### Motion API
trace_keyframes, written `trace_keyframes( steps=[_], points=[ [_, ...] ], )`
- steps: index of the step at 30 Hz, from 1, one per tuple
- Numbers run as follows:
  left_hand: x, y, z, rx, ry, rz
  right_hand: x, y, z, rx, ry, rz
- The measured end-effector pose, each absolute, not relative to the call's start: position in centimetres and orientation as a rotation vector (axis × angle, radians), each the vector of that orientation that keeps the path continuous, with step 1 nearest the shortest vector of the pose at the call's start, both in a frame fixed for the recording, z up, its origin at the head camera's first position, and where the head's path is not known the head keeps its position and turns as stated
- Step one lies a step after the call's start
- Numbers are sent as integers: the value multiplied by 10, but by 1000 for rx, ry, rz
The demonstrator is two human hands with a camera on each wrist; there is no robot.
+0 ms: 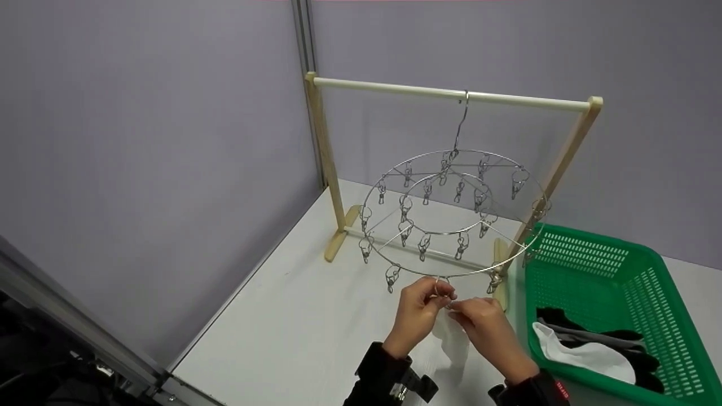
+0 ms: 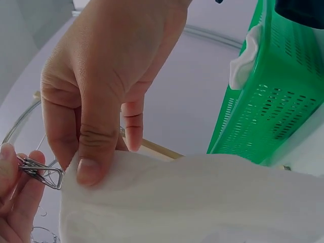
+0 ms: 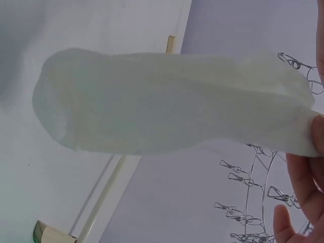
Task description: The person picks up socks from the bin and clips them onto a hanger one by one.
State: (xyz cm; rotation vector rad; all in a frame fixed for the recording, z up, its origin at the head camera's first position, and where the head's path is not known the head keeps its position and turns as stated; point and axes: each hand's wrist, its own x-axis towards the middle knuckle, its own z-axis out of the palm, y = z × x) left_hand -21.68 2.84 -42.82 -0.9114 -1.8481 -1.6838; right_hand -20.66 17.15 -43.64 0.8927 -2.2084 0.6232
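Left wrist view: the right hand (image 2: 114, 86) pinches the white sock (image 2: 177, 197) near its upper edge, thumb laid flat on the front. The left hand (image 1: 416, 310) has thumb and fingertips pressed together on a wire clip (image 2: 35, 169), its far end beside the sock's edge; whether it overlaps the cloth I cannot tell. The sock hangs beneath the front of the round metal hanger (image 1: 474, 274), hard to make out from the head against the white table (image 1: 282, 332). The right wrist view cuts off most of the right hand.
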Motion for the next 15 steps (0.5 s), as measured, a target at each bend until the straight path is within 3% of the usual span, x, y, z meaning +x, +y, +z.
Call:
trace_keyframes(
  steps=[15],
  points=[
    [-216, 25, -432, -925, -1904, -1637, -204, 169, -428, 863, -2166, 678]
  ],
)
